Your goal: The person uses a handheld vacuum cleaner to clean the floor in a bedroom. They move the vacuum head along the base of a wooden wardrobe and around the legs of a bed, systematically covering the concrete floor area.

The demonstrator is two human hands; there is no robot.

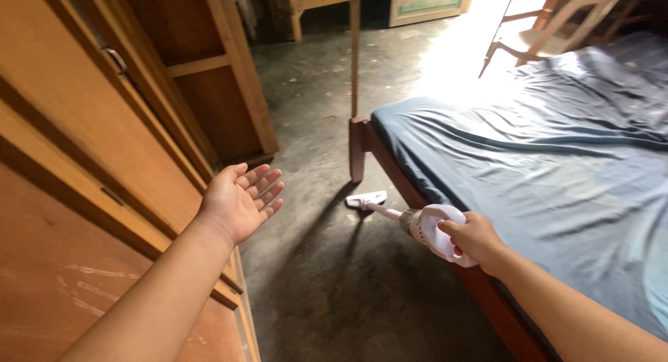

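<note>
Head view: rough, mottled grey concrete floor (327,285) runs between a brown wooden wardrobe (83,160) on the left and a bed (557,167) on the right, its dark red-brown wooden frame carrying a wrinkled blue-grey sheet; a pale chair (557,28) stands in glare at the far end. Right hand (476,238) has its fingers closed round the smooth white plastic body of a handheld vacuum (433,230), whose thin tube ends in a flat white nozzle (367,199) resting on the floor beside the bed frame. Left hand (240,200) hovers near the wardrobe, palm up, fingers spread wide, holding nothing.
</note>
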